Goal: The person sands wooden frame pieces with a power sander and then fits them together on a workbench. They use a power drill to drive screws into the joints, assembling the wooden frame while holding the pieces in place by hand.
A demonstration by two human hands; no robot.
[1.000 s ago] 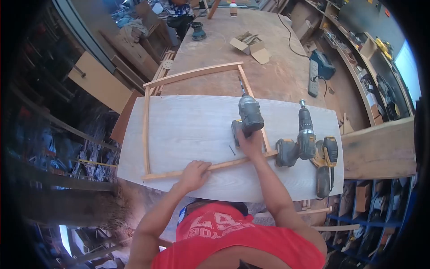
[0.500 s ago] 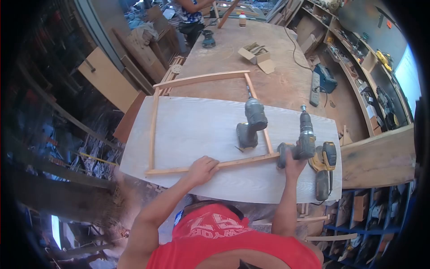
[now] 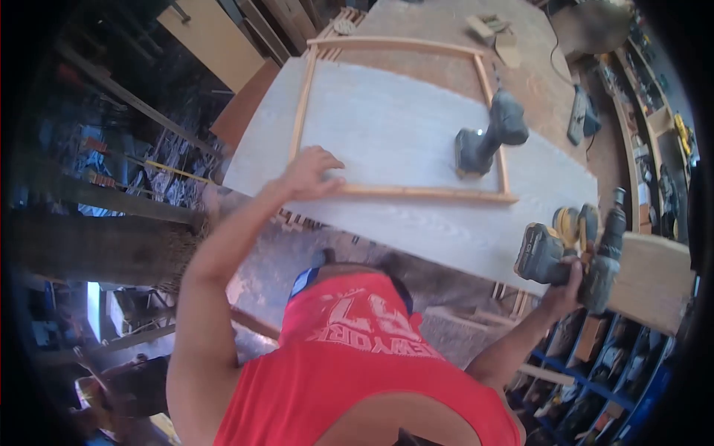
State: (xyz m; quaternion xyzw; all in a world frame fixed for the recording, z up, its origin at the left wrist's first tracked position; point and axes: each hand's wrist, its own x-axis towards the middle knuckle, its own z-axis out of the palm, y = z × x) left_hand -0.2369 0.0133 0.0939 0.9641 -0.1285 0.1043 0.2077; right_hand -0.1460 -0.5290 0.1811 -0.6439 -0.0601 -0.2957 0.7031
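My left hand [image 3: 311, 175] lies over the near left corner of a thin rectangular wooden frame [image 3: 424, 192], fingers and thumb apart, hiding that corner. The frame rests on a pale wood-grain panel [image 3: 387, 119]. In my right hand [image 3: 568, 288] is a cordless drill [image 3: 601, 273], held by its grip off the panel's right end, its chuck pointing away from me. A second cordless drill [image 3: 487, 137] stands on its battery near the frame's right side. Beyond the held drill, a yellow and black power tool [image 3: 569, 223] is partly hidden.
The panel lies on a large brown worktable [image 3: 416, 22]. An opened cardboard box [image 3: 487, 28] and a power strip [image 3: 577, 115] are farther back. Cluttered shelves [image 3: 632, 141] line the right, blue compartments [image 3: 595, 357] stand below, and boards lean at the left.
My right hand has lifted the drill and carried it right, off the panel. My left hand has slid left along the near rail to the corner. The view has turned and shifted.
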